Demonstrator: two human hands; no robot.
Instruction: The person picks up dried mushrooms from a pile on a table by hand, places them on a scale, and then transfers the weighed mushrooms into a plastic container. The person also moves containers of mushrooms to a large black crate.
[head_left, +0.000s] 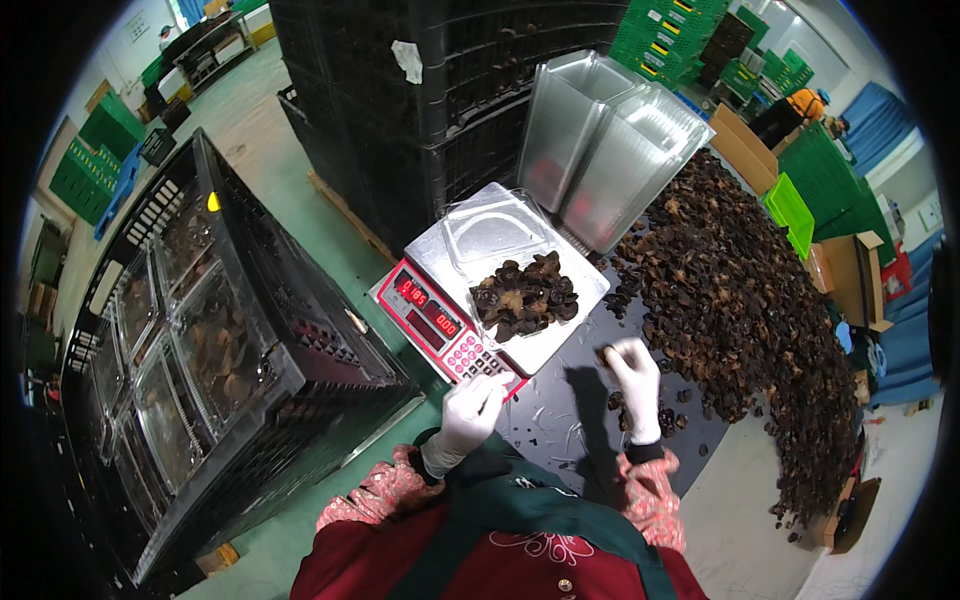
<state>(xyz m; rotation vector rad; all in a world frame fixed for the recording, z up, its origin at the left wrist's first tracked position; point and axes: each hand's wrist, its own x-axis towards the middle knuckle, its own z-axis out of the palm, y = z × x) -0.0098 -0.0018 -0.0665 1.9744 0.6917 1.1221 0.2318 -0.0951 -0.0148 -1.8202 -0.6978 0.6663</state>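
A digital weighing scale (547, 360) with a red-edged keypad and lit red digits stands before me. On its metal plate lies an open clear plastic clamshell box (491, 225) holding dark dried wood-ear-like fungus (525, 296). My left hand (474, 409), in a white glove, is by the keypad's lower edge; its fingers are bent together, and whether they hold anything is unclear. In a white glove too, my right hand (636, 371) pinches a small dark piece of fungus (603, 355) above the dark tabletop, right of the scale.
A large heap of dark fungus (735, 300) covers the right of the table. Stacked clear plastic boxes (607, 142) stand behind the scale. Left is a black crate (247, 300) with filled clear boxes; tall black crates (360, 112) rise ahead. A person (802, 105) bends at the far right.
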